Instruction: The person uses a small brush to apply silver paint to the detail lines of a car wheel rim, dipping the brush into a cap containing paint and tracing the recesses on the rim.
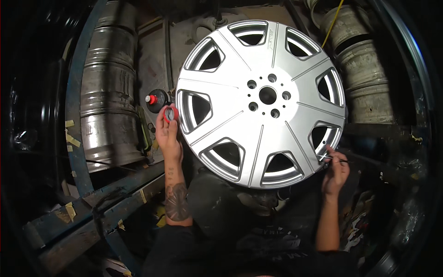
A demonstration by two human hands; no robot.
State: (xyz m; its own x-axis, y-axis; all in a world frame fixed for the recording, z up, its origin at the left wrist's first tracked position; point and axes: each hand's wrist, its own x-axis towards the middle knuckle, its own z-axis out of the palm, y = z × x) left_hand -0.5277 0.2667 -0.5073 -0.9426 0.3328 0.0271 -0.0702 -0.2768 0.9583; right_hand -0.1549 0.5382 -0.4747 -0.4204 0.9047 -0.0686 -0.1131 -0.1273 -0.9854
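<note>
A large silver wheel rim (244, 115) lies face up in front of me, with several wide spokes and a round centre hole. At its left edge, my left hand (169, 134) pinches a small red cap (171, 113) whose inside looks grey. My right hand (336, 175) is closed round a thin, dark-handled tool like a fine paintbrush (326, 156). Its light tip lies over the rim's lower right edge, beside a spoke opening, and I cannot tell whether it touches. Part of the right index finger reaches up to that opening.
A dark bottle with a red top (157, 99) stands left of the rim. Stacked bare metal wheels (108, 92) fill the left side, and more wheels (364, 64) the right. A blue metal frame (76, 106) with tape scraps runs down the left. A yellow cord (333, 22) hangs at upper right.
</note>
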